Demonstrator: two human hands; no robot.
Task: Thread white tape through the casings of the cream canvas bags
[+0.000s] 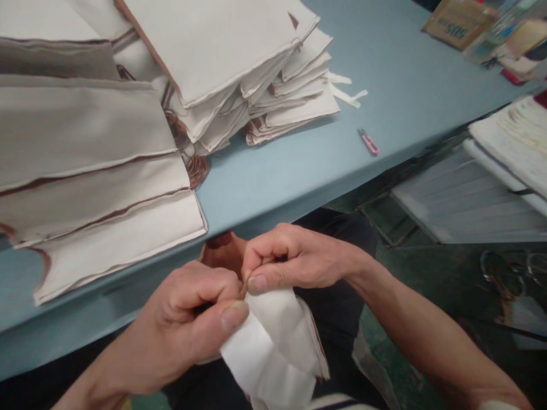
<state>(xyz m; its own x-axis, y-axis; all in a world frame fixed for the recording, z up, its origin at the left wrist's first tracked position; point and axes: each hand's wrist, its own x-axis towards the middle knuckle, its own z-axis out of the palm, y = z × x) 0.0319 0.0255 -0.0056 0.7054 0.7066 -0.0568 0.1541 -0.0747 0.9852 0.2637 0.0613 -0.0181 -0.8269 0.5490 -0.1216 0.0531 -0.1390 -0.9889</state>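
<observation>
A white fabric piece with brown edging and a brown part hangs over the lap, below the table's front edge. My left hand pinches its brown edge between thumb and bent fingers. Right beside it, my right hand pinches the same edge, thumb on top, the fingertips of both hands nearly touching. What lies beneath the fingers is hidden.
On the blue table lie stacked white fabric pieces, more folded ones at left, and small pink snips. A cardboard box stands at the back right. Light cloths lie on a rack at right.
</observation>
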